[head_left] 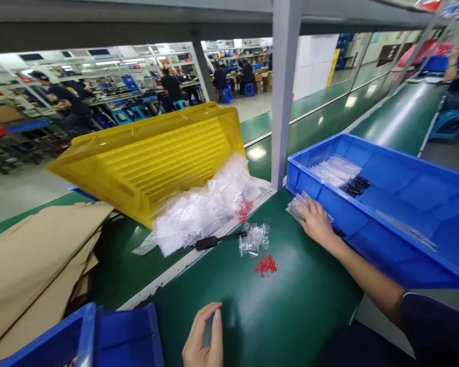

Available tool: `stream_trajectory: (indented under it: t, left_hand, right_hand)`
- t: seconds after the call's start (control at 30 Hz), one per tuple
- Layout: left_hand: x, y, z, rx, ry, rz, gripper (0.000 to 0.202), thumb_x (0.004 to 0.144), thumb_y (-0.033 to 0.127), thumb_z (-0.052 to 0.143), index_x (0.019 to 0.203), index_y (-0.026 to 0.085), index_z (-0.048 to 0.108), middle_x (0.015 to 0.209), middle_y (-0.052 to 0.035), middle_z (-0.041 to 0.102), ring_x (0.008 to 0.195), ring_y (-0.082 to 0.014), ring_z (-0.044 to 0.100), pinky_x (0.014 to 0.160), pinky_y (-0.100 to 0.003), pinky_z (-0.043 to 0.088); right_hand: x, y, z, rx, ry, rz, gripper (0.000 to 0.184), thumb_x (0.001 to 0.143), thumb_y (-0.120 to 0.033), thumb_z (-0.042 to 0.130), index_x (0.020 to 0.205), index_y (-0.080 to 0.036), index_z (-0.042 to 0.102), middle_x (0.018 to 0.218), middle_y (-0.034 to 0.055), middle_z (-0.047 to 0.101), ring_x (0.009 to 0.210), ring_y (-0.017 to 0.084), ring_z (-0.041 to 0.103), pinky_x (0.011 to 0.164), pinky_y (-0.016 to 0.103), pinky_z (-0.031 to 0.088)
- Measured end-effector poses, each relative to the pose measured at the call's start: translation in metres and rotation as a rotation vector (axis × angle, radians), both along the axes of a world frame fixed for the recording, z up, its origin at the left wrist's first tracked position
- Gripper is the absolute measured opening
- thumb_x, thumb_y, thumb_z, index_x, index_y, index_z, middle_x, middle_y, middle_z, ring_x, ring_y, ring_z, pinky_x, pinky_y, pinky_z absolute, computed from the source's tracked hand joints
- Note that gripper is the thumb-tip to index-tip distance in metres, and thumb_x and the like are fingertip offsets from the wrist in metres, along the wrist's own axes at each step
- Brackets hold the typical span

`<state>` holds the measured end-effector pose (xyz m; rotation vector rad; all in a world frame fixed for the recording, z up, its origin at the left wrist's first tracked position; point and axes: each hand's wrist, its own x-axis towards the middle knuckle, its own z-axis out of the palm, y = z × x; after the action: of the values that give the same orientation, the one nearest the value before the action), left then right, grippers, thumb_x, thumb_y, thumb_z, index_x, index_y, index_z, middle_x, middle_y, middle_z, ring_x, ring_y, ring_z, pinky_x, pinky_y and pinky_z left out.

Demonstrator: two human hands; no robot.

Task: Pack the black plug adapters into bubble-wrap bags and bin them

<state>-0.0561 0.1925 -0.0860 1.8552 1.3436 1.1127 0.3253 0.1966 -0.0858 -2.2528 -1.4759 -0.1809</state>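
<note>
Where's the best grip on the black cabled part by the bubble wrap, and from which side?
Take the black cabled part by its thick body at the left end, fingers from above on the near side. It lies flat on the green table; bubble wrap crowds the far side, and the thin lead running right toward the small clear bags looks too slim to pinch well.

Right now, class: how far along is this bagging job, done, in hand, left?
Done: clear packets lie in the blue bin. In hand: the right hand rests on a packet by the bin's wall. Left, likely: loose red rings, small bags and a black cable on the table.
</note>
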Motion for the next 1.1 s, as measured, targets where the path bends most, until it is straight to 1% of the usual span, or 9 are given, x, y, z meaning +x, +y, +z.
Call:
stream_trajectory:
  t: [0.07,0.17,0.27,0.37,0.5,0.6,0.8,0.93,1.1]
  left_hand:
    - [-0.004,0.001,0.001,0.011,0.009,-0.038,0.018,0.086,0.034,0.056,0.084,0.02,0.067,0.087,-0.005,0.068,0.083,-0.0195,0.066,0.078,-0.026,0.05]
    - [-0.003,0.0,0.002,0.014,-0.009,-0.004,0.017,0.087,0.032,0.055,0.084,0.02,0.066,0.087,-0.0046,0.068,0.083,-0.0182,0.065,0.077,-0.025,0.05]
    - [0.0,-0.002,0.002,0.0,-0.01,0.009,0.017,0.089,0.032,0.053,0.084,0.02,0.065,0.086,-0.0043,0.067,0.083,-0.0174,0.065,0.077,-0.024,0.049]
    - [-0.001,-0.002,0.004,0.019,-0.005,0.04,0.018,0.089,0.031,0.052,0.083,0.019,0.064,0.085,-0.0042,0.067,0.082,-0.0172,0.065,0.076,-0.025,0.049]
    - [-0.007,-0.002,0.007,0.044,0.006,0.114,0.021,0.09,0.032,0.05,0.082,0.019,0.064,0.084,-0.0052,0.068,0.08,-0.018,0.065,0.073,-0.026,0.049]
    - [-0.011,-0.002,0.01,0.046,-0.009,0.157,0.022,0.09,0.033,0.05,0.081,0.019,0.064,0.082,-0.0059,0.068,0.078,-0.0189,0.065,0.071,-0.027,0.05]
    - [-0.01,-0.004,0.008,-0.041,-0.199,0.244,0.025,0.089,0.039,0.053,0.081,0.018,0.065,0.084,-0.007,0.067,0.081,-0.0202,0.064,0.075,-0.03,0.05]
    - [-0.008,-0.007,0.004,-0.137,-0.535,0.297,0.033,0.088,0.043,0.056,0.109,0.018,0.063,0.102,-0.0103,0.069,0.088,-0.02,0.066,0.081,-0.032,0.052]
    - [-0.01,-0.012,0.011,-0.059,-1.007,0.174,0.043,0.081,0.047,0.067,0.116,0.022,0.062,0.109,-0.011,0.07,0.094,-0.0205,0.068,0.084,-0.033,0.054]
  right_hand:
    - [-0.003,0.006,0.001,0.036,-0.006,0.047,0.05,0.083,-0.015,0.047,0.132,-0.009,0.045,0.139,0.0242,0.04,0.128,0.041,0.035,0.099,0.061,0.036]
    - [-0.027,0.023,0.011,0.045,0.001,0.258,0.041,0.091,-0.021,0.044,0.13,-0.01,0.048,0.131,0.0194,0.05,0.123,0.032,0.045,0.103,0.051,0.038]
    - [-0.077,0.05,0.022,-0.043,0.006,0.54,0.027,0.093,-0.026,0.05,0.117,-0.018,0.058,0.117,0.0083,0.062,0.112,0.022,0.054,0.101,0.036,0.043]
    - [-0.131,0.083,0.024,-0.152,-0.009,0.72,0.02,0.091,-0.025,0.057,0.108,-0.018,0.063,0.108,0.0071,0.065,0.104,0.02,0.057,0.096,0.032,0.045]
    - [-0.176,0.122,0.013,-0.276,-0.037,0.735,0.018,0.085,-0.017,0.064,0.101,-0.008,0.064,0.109,0.0177,0.062,0.107,0.028,0.055,0.095,0.039,0.044]
    - [-0.188,0.134,0.01,-0.331,-0.008,0.716,0.013,0.089,-0.013,0.058,0.1,-0.008,0.062,0.107,0.0149,0.063,0.107,0.026,0.056,0.093,0.041,0.045]
    - [-0.196,0.112,0.046,-0.336,0.263,0.809,0.021,0.097,-0.016,0.037,0.094,-0.012,0.058,0.092,0.0132,0.065,0.09,0.022,0.062,0.083,0.033,0.046]
    - [-0.213,0.072,0.068,-0.457,0.559,1.02,0.034,0.102,-0.029,0.025,0.09,-0.015,0.053,0.077,0.0035,0.063,0.061,0.011,0.059,0.061,0.022,0.048]
    - [-0.233,0.021,0.055,-0.719,1.399,1.079,0.039,0.092,-0.052,0.046,0.083,-0.015,0.053,0.064,-0.0022,0.053,0.045,0.006,0.043,0.046,0.018,0.038]
